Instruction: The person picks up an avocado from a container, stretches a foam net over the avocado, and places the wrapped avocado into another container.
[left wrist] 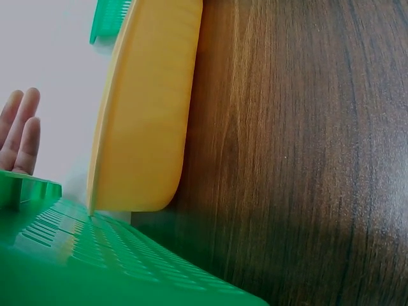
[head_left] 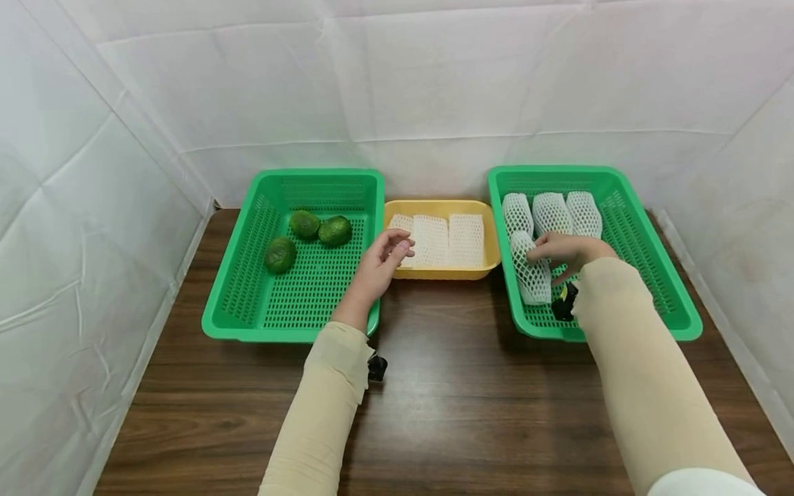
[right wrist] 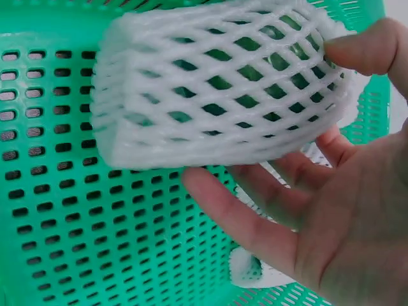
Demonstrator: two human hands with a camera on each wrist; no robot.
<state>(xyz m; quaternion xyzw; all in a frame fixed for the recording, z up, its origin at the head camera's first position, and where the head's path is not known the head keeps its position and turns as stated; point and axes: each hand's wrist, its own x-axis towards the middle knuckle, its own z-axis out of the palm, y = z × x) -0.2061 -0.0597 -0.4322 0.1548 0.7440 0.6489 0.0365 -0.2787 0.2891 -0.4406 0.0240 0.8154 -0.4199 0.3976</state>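
Observation:
In the head view my right hand (head_left: 567, 251) is inside the right green basket (head_left: 666, 275). It holds a green fruit in a white foam net sleeve (head_left: 530, 272) by one end. The right wrist view has the thumb (right wrist: 360, 51) on one side of the sleeve (right wrist: 210, 89) and the fingers along its lower side; green shows through the mesh. Three more sleeved fruits (head_left: 552, 212) lie behind it. My left hand (head_left: 381, 262), fingers loosely bent and holding nothing, hovers between the left green basket (head_left: 214, 303) and the yellow tray (head_left: 443, 274).
Three bare green fruits (head_left: 280, 255) lie in the left basket. Several flat white foam net sleeves (head_left: 466, 240) are in the yellow tray between the baskets. All stand on a dark wooden table (head_left: 446, 399), with white sheeting (head_left: 434, 83) behind and at both sides.

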